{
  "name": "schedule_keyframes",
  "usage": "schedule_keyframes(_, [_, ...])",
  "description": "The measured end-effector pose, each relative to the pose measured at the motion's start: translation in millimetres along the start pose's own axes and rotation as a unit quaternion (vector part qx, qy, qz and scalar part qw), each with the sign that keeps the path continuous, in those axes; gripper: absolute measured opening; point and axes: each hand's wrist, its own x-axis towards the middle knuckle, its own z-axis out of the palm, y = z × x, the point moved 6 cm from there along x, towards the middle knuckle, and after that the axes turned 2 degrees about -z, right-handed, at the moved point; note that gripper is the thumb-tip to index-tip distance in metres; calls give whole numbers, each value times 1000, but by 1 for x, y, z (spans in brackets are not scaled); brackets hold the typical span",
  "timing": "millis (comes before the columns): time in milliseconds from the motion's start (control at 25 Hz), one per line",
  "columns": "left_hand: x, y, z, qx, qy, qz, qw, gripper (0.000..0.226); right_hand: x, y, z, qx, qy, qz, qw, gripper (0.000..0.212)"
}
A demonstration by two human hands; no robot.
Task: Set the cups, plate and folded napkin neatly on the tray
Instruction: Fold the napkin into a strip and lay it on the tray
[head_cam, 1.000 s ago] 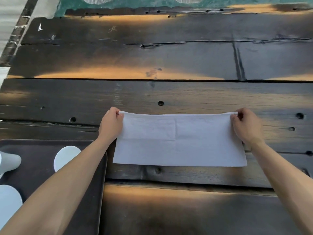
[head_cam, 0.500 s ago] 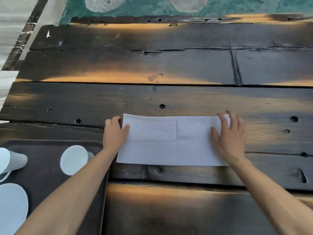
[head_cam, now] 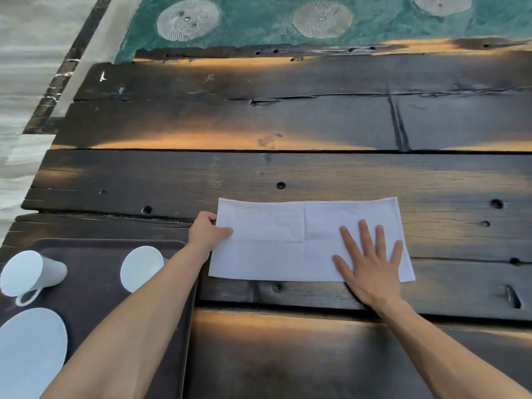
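Observation:
A white napkin (head_cam: 276, 243), folded into a long strip, lies flat on the dark plank table. My left hand (head_cam: 205, 233) pinches its left edge, thumb on top. My right hand (head_cam: 370, 263) rests flat with fingers spread on the napkin's right part. To the left sits a dark tray (head_cam: 95, 295). On it stand two white cups, one at its far left (head_cam: 27, 272) with a handle, one (head_cam: 141, 267) partly hidden behind my left forearm. A white plate (head_cam: 28, 349) lies on the tray's near left.
The wooden table (head_cam: 288, 116) has cracks and bolt holes across its planks. Beyond its far edge lies a green surface (head_cam: 259, 18) with round patterned discs. The table's left edge borders a pale floor.
Both hands let go of the napkin's far corners after laying the fold down. My right hand slid toward me and flattened on the cloth; my left hand moved to the left edge.

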Motion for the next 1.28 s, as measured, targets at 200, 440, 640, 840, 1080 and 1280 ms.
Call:
schedule_keyframes(200, [-3,1,5,-69,-62,-52,994,14,1,3,3,4,8,2,1000,67])
schedule_keyframes(440, [-41,37,-16,48,-53,85,994,23,2,4,3,9,32,-3,999,68])
schedule_keyframes(640, [-93,94,-7,-49,-99,128,986,9,1,10,0,34,47,-39,998,69])
schedule_keyframes(840, [-135,147,50,-152,-182,116,965,16,-23,55,5,50,73,-33,995,66])
schedule_keyframes(1080, [-158,193,139,-150,-218,119,957,19,-57,109,16,78,96,10,992,58])
schedule_keyframes(1280, [-161,196,214,-78,-226,98,966,18,-63,114,20,76,102,4,992,56])
